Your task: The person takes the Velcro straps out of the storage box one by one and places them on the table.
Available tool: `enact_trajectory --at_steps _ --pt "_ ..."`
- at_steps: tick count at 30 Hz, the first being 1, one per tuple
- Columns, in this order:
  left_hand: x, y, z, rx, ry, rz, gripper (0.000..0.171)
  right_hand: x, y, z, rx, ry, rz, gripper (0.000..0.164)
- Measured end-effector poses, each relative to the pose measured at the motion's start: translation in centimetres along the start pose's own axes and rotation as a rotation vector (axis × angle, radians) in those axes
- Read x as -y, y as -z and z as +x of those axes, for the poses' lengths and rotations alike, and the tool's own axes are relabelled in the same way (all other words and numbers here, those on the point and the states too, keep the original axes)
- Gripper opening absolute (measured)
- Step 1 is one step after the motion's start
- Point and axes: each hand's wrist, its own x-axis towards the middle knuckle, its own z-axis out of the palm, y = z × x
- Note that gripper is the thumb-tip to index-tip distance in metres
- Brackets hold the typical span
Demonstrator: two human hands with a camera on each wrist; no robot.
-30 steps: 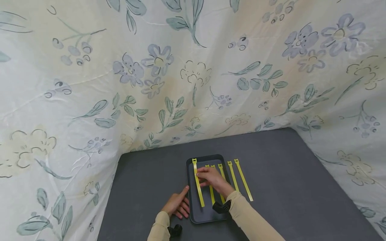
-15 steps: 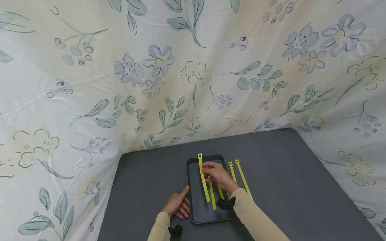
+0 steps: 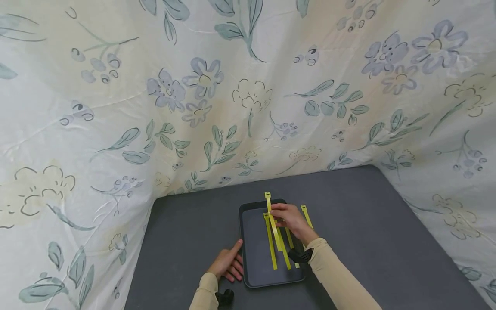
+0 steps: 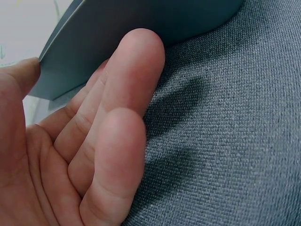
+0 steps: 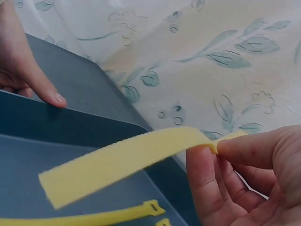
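Note:
My right hand (image 3: 291, 219) pinches a yellow hook-and-loop cable tie (image 3: 273, 226) between thumb and fingers near its slotted head. It is held up above the dark tray (image 3: 252, 275). In the right wrist view the held tie's (image 5: 117, 157) free end arches out over the tray. Several more yellow ties (image 3: 270, 245) lie in the tray, some partly hidden by my right hand. On the tray's left side, my left hand (image 3: 228, 263) rests with its thumb at the rim. Its fingers (image 4: 120, 155) extend loosely beside the tray's outer wall (image 4: 108, 37), palm bare in the left wrist view.
To the right of the tray, another yellow tie (image 3: 305, 213) lies on the dark grey table (image 3: 368, 241), partly covered by my right arm. A floral cloth (image 3: 271, 107) hangs behind and around the table. Each wrist carries a small black camera (image 3: 224, 297).
My right hand has lifted the pinched tie from the tray's left part and carried it rightward over the other ties. The left hand stays at the tray's left rim.

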Motion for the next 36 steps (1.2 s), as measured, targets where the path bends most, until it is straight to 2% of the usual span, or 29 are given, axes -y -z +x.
enact_trajectory --at_steps 8,20,36 --pt "0.0 -0.1 0.0 -0.007 0.001 0.008 0.085 0.6 2.9 0.0 -0.051 0.004 -0.028 0.041" --pt "0.0 -0.1 -0.1 -0.008 0.002 0.003 0.084 0.0 7.5 -0.6 -0.122 0.006 -0.015 0.044" --pt "-0.1 -0.2 -0.2 -0.014 0.003 0.005 0.083 0.5 10.8 -1.2 -0.173 -0.040 -0.044 0.048"
